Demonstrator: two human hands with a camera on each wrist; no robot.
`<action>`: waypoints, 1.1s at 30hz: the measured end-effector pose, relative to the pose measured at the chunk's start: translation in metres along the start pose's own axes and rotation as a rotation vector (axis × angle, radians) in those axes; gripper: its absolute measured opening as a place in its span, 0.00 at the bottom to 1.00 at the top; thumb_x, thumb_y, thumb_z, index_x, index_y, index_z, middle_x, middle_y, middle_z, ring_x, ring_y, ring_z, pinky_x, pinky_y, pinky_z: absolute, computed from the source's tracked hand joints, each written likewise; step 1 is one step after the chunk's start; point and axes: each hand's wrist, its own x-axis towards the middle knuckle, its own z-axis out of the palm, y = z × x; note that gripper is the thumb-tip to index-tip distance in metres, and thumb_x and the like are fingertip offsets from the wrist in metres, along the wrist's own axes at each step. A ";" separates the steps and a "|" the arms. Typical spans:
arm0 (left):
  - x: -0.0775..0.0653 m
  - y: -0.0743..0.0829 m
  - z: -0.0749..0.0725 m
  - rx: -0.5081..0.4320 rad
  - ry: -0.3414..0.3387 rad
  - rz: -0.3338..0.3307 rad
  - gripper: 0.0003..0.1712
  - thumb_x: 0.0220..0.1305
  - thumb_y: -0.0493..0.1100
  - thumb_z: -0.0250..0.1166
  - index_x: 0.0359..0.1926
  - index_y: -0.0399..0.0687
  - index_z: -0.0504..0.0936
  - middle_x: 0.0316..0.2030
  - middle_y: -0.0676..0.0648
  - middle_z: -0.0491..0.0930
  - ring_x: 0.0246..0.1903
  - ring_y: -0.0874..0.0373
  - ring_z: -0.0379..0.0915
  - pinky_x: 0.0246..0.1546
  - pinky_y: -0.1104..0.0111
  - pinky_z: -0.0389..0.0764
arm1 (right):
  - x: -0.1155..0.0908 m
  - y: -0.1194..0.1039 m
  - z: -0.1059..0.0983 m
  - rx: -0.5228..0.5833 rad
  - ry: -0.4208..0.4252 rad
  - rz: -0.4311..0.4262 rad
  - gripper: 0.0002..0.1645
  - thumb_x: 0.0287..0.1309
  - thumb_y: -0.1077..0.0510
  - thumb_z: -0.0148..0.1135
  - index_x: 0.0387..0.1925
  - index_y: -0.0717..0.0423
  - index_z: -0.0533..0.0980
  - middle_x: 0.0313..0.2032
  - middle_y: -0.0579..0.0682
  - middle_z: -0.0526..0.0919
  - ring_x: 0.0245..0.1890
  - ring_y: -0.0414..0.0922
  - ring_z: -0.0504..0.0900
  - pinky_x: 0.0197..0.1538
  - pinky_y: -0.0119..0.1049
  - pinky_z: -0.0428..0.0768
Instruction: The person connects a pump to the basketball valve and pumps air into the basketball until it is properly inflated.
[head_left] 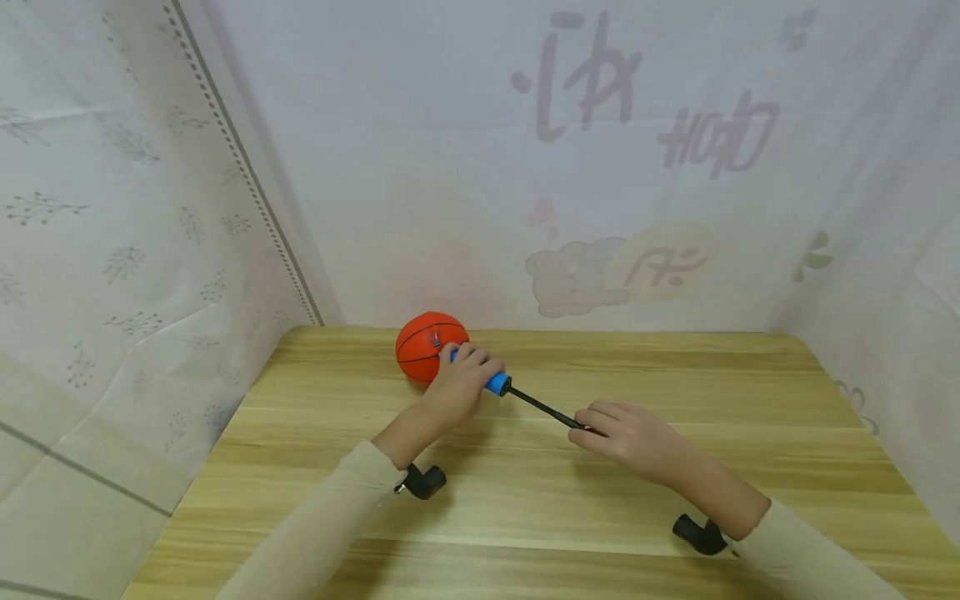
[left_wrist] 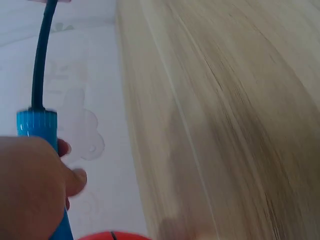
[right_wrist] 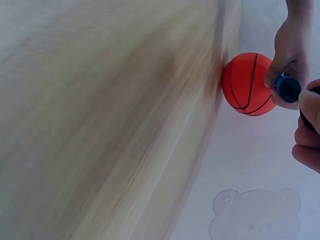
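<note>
A small red basketball (head_left: 420,343) with black lines sits toward the back left of the wooden table. My left hand (head_left: 459,387) is wrapped around the blue barrel of a hand pump (head_left: 498,383), whose far end meets the ball. From the barrel a long black rod (head_left: 538,405) runs out to the right. At the rod's outer end, my right hand (head_left: 633,440) grips the pump's dark handle, mostly hidden by the fingers. In the left wrist view, fingers curl round the blue barrel (left_wrist: 37,122), with the ball's red edge (left_wrist: 112,236) below.
The wooden table (head_left: 525,508) ends at a pale printed curtain (head_left: 420,167) behind the ball. More patterned cloth (head_left: 135,250) hangs at the left side. A black wrist-worn mount (head_left: 426,482) sits under each forearm.
</note>
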 end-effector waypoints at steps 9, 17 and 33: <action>0.003 0.010 0.002 0.018 -0.051 -0.005 0.23 0.62 0.24 0.64 0.51 0.53 0.77 0.49 0.46 0.78 0.54 0.46 0.67 0.61 0.43 0.61 | 0.020 0.010 0.016 -0.010 -0.011 0.007 0.26 0.83 0.59 0.33 0.41 0.55 0.80 0.39 0.49 0.83 0.36 0.43 0.80 0.38 0.31 0.81; 0.006 0.015 0.006 0.037 -0.061 0.008 0.22 0.63 0.25 0.64 0.52 0.52 0.78 0.50 0.46 0.78 0.54 0.47 0.66 0.61 0.44 0.62 | 0.044 0.016 0.028 -0.026 -0.077 0.023 0.08 0.74 0.65 0.54 0.42 0.55 0.80 0.40 0.48 0.82 0.38 0.42 0.80 0.41 0.29 0.79; 0.006 0.004 0.002 0.005 -0.055 0.011 0.23 0.61 0.26 0.67 0.50 0.55 0.79 0.48 0.49 0.79 0.53 0.49 0.68 0.62 0.45 0.61 | 0.031 0.013 0.016 -0.021 -0.023 0.000 0.27 0.82 0.59 0.31 0.40 0.55 0.80 0.38 0.48 0.82 0.35 0.42 0.80 0.38 0.30 0.80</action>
